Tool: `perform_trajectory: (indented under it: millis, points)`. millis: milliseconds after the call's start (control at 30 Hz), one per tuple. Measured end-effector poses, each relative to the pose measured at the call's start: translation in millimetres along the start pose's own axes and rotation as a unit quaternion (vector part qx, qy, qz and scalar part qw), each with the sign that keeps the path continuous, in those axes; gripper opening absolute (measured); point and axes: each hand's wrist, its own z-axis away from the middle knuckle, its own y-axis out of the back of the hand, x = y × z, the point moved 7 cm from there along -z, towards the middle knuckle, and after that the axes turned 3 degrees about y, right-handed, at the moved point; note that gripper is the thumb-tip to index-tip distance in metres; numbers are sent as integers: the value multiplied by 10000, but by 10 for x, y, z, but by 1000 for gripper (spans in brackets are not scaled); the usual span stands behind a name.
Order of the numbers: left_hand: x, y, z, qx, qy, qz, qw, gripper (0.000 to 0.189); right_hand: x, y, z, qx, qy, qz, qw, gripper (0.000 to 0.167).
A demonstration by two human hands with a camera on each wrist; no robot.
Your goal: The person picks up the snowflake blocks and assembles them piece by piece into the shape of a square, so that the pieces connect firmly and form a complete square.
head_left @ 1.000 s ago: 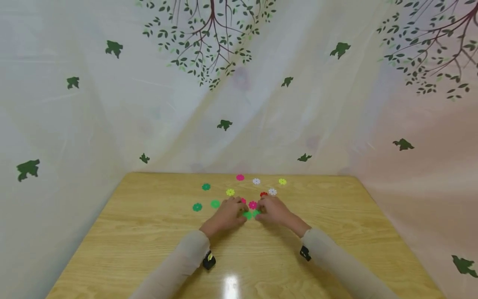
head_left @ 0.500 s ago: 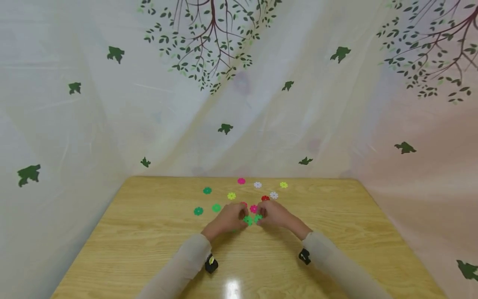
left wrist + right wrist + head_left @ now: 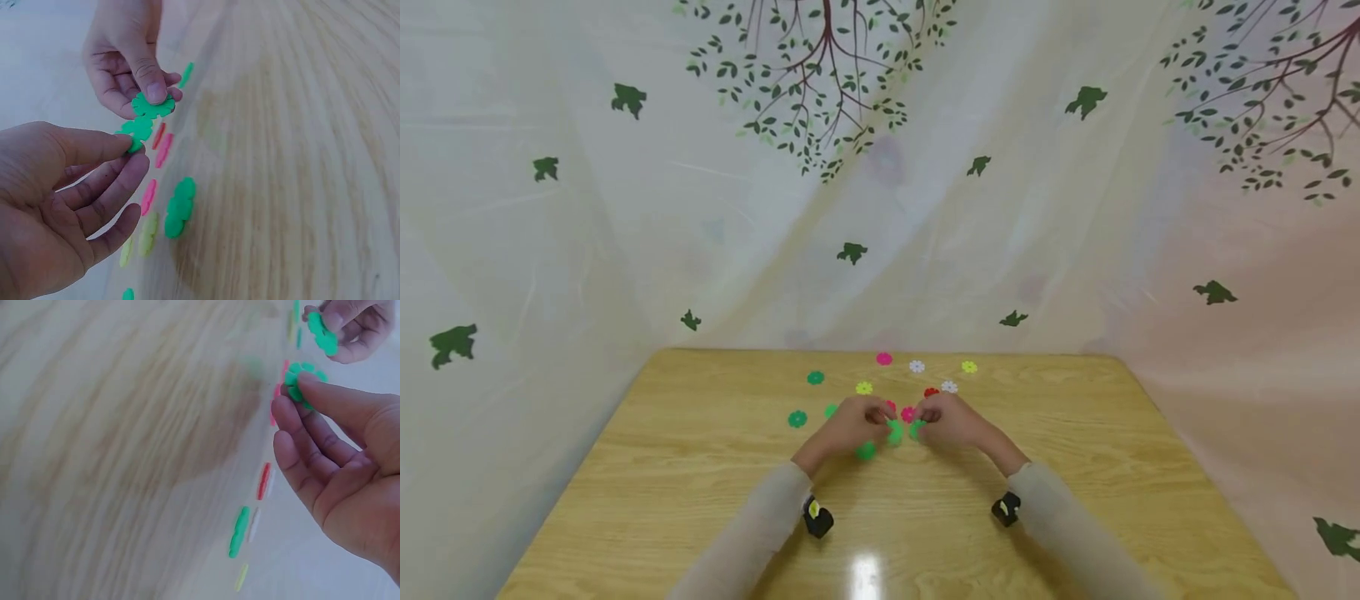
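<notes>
I see the left hand [image 3: 850, 423] pinching 1 notched, bright green flower [image 3: 141, 127] at its 3 o'clock, looking longest along 11-to-5 in the right-wrist view; the right hand [image 3: 953, 419] pinches its flat twin [image 3: 150, 109] at 9.

I face a creased, pale, green-printed cloth backdrop [image 3: 910, 217] across the frame's top. A light-brown wooden tabletop [image 3: 917, 508] fills bottom centre.
</notes>
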Motion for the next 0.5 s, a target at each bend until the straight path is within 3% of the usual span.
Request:
perform_trajectory:
  millis: [133, 267, 500]
  points:
    - [-49, 96, -14, 230, 202, 770, 9966, 16, -53, 71, -28, 469, 309, -209, 9982, 9]
    - [-86, 175, -13, 373, 348, 1416, 9886, 21, -70, 109, -52, 957, 340, -409, 9940, 7]
    - [-58, 237, 15, 419, 437, 1923, 9795, 27, -145, 151, -58, 1702, 485, -716, 9816, 11]
